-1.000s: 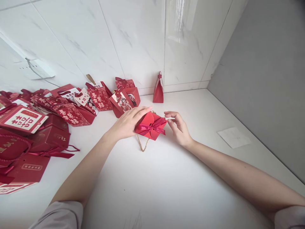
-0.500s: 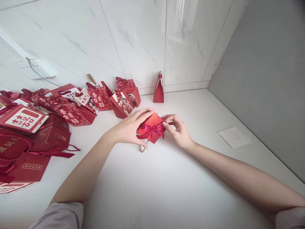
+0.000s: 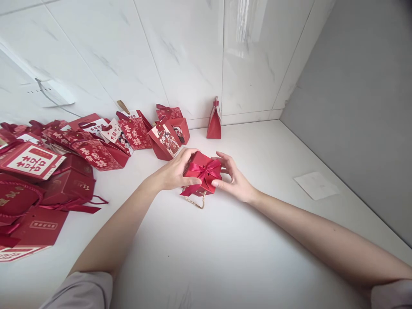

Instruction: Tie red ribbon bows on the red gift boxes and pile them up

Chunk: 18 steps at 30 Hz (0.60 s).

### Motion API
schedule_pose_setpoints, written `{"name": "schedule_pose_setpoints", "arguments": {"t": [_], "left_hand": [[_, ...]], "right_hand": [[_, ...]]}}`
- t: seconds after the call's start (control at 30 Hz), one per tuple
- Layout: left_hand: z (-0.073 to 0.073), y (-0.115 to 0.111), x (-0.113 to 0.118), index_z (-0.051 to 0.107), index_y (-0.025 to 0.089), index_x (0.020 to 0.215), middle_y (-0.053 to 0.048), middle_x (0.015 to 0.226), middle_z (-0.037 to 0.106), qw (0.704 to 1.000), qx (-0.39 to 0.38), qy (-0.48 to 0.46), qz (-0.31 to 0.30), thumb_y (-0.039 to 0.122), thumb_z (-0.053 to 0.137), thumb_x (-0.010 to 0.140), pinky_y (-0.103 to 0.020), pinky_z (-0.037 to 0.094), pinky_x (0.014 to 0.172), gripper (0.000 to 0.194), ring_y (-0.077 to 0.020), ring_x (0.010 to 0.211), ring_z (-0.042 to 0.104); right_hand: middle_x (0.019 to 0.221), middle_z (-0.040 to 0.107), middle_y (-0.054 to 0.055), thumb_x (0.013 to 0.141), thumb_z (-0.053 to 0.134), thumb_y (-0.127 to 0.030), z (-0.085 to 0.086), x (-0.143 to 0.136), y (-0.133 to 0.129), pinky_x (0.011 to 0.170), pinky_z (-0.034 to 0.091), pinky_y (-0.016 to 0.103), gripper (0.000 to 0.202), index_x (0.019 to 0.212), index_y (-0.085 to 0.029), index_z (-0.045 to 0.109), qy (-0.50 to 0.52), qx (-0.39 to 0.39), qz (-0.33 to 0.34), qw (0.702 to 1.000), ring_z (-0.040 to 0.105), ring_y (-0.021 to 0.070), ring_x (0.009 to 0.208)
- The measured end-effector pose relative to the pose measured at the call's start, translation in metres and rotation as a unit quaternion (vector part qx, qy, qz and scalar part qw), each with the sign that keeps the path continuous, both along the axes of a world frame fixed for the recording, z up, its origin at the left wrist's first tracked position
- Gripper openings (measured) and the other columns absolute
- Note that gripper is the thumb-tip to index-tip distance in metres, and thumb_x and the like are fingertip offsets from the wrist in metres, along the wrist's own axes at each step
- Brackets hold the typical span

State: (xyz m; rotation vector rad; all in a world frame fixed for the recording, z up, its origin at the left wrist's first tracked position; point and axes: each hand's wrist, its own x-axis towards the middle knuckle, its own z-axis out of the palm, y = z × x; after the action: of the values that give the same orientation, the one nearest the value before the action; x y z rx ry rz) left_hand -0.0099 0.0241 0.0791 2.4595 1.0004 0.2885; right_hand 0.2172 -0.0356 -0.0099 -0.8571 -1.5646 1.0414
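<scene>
Between my two hands sits a small red gift box (image 3: pixel 200 159) with a dark red ribbon bow (image 3: pixel 206 170) tied on its top. A twisted gold cord handle (image 3: pixel 199 205) hangs from its near side and lies on the white tabletop. My left hand (image 3: pixel 176 171) grips the box from the left, its thumb along the near edge by a ribbon tail. My right hand (image 3: pixel 233 179) holds the right side, thumb at the near right corner and fingers curved behind it. The fingertips behind the box are hidden.
Many red gift boxes (image 3: pixel 99 155) are heaped at the left along the tiled wall. A narrow red box (image 3: pixel 214 122) stands upright by the wall. Flat white paper (image 3: pixel 316 186) lies at the right, near a grey panel (image 3: pixel 360 107). A cable (image 3: pixel 58 103) runs from the wall socket.
The box has turned and tipped, so its bow and darker red top face me more. The gold cord shows further out. My right hand has shifted to grasp the box's right side.
</scene>
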Motion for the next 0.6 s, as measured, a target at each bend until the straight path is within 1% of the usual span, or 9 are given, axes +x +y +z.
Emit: {"name": "schedule_pose_setpoints", "arguments": {"t": [0.07,0.13,0.2,0.27,0.4,0.47,0.5,0.57,0.6], "left_hand": [[-0.001,0.001,0.000,0.034,0.021,0.139,-0.017,0.137,0.041,0.999,0.030,0.001,0.012,0.072,0.067,0.067,-0.046,0.045,0.097,0.094,-0.0363,0.124,0.046],[-0.001,0.001,0.001,0.036,0.021,0.135,-0.016,0.133,0.044,0.998,0.057,0.000,0.014,0.073,0.071,0.060,-0.045,0.047,0.093,0.098,-0.0361,0.119,0.049],[0.000,0.000,0.001,0.036,0.022,0.133,-0.016,0.130,0.046,0.998,0.067,-0.005,0.011,0.072,0.075,0.054,-0.044,0.049,0.089,0.101,-0.0359,0.116,0.052],[0.001,-0.002,0.002,0.036,0.023,0.134,-0.016,0.130,0.047,0.998,0.061,-0.013,0.011,0.070,0.079,0.052,-0.044,0.049,0.089,0.104,-0.0366,0.117,0.052],[0.001,0.001,0.000,0.034,0.024,0.138,-0.016,0.136,0.047,0.998,-0.007,-0.061,0.006,0.059,0.083,0.055,-0.046,0.044,0.100,0.104,-0.0361,0.126,0.049],[0.000,0.004,-0.001,0.038,0.024,0.137,-0.015,0.136,0.049,0.993,-0.066,-0.092,-0.025,0.054,0.085,0.055,-0.046,0.041,0.105,0.099,-0.0347,0.127,0.049],[-0.001,0.004,0.000,0.041,0.024,0.135,-0.014,0.135,0.051,0.988,-0.101,-0.101,-0.049,0.052,0.086,0.056,-0.046,0.040,0.106,0.095,-0.0343,0.127,0.050],[-0.002,0.004,0.003,0.045,0.024,0.132,-0.013,0.132,0.054,0.975,-0.173,-0.103,-0.091,0.049,0.086,0.057,-0.045,0.041,0.106,0.090,-0.0338,0.125,0.052],[-0.004,0.002,0.005,0.046,0.024,0.133,-0.013,0.132,0.055,0.968,-0.204,-0.100,-0.103,0.048,0.086,0.057,-0.045,0.042,0.104,0.088,-0.0333,0.125,0.053]], "right_hand": [[0.152,0.033,0.014,0.072,0.080,-0.046,0.000,-0.003,-0.003,0.112,0.035,0.053,0.103,0.150,-0.032,0.014,-0.019,-0.007,0.026,0.999,0.037,0.0288,0.139],[0.152,0.031,0.014,0.068,0.083,-0.045,-0.001,-0.005,-0.005,0.112,0.035,0.053,0.114,0.153,-0.033,0.007,-0.034,0.011,0.026,0.999,0.036,0.0295,0.139],[0.148,0.035,0.014,0.068,0.083,-0.044,-0.002,-0.007,-0.005,0.111,0.037,0.052,0.117,0.154,-0.033,0.005,-0.048,0.050,0.009,0.998,0.040,0.0291,0.136],[0.143,0.038,0.013,0.069,0.082,-0.045,-0.004,-0.007,-0.005,0.109,0.040,0.051,0.117,0.154,-0.033,0.004,-0.061,0.092,-0.007,0.994,0.044,0.0289,0.131],[0.137,0.043,0.014,0.067,0.083,-0.048,-0.009,-0.004,-0.003,0.108,0.040,0.053,0.118,0.154,-0.031,0.005,-0.075,0.134,-0.039,0.987,0.047,0.0306,0.125],[0.134,0.047,0.014,0.072,0.079,-0.051,-0.006,0.000,-0.003,0.108,0.039,0.053,0.109,0.154,-0.029,0.011,-0.068,0.147,-0.031,0.986,0.049,0.0302,0.123],[0.131,0.049,0.013,0.076,0.074,-0.052,-0.003,0.003,-0.003,0.107,0.039,0.052,0.098,0.152,-0.027,0.017,-0.061,0.151,-0.016,0.987,0.050,0.0294,0.121],[0.124,0.054,0.012,0.090,0.056,-0.052,0.007,0.010,-0.001,0.105,0.041,0.048,0.061,0.141,-0.025,0.038,-0.044,0.134,0.027,0.990,0.053,0.0269,0.116],[0.120,0.057,0.010,0.094,0.050,-0.052,0.014,0.014,0.001,0.102,0.043,0.045,0.044,0.127,-0.024,0.052,-0.045,0.107,0.040,0.992,0.056,0.0254,0.111]]}}
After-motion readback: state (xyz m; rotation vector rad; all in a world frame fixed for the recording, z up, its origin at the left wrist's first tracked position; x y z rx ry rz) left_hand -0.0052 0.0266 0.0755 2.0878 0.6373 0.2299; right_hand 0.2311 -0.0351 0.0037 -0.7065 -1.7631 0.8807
